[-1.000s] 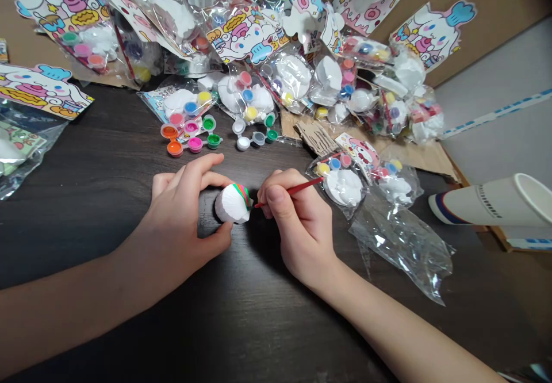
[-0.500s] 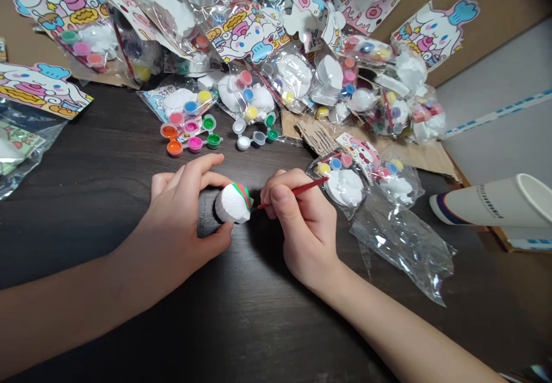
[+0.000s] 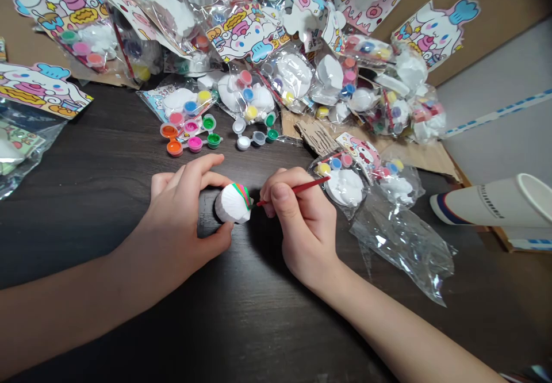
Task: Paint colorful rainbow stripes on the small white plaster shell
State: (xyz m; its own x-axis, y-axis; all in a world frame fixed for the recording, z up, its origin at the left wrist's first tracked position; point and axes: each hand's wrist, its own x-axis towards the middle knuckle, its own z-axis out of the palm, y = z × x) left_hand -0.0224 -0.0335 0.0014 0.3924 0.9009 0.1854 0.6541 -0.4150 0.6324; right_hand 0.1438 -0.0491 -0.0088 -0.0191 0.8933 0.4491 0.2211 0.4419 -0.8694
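A person's left hand [image 3: 183, 213] steadies a small white plaster shell figurine [image 3: 233, 203] on a dark wood-grain counter [image 3: 107, 199], thumb pressed to its near side and fingers curled over its far side. The figurine sits at the middle of the view, between the 2 hands, its right edge banded in green, red and orange paint. The right hand [image 3: 302, 222] pinches a thin red-handled paintbrush [image 3: 297, 188] between thumb and fingers, the bristle end meeting the painted edge of the figurine while the handle slants up and to the right. Just beyond the left hand lies a strip of open paint pots [image 3: 192, 136] in orange, pink and green, and beside it a second strip of pots [image 3: 254, 136], some with white lids flipped open. To the right of the right hand rest a sealed craft kit [image 3: 345, 184] holding an unpainted white figure and an empty clear plastic bag [image 3: 405, 245]. A white paper cup [image 3: 495, 202] lies on its side at the far right. Packaged kits with cartoon-character cards [image 3: 245, 32] are heaped across the back of the counter.
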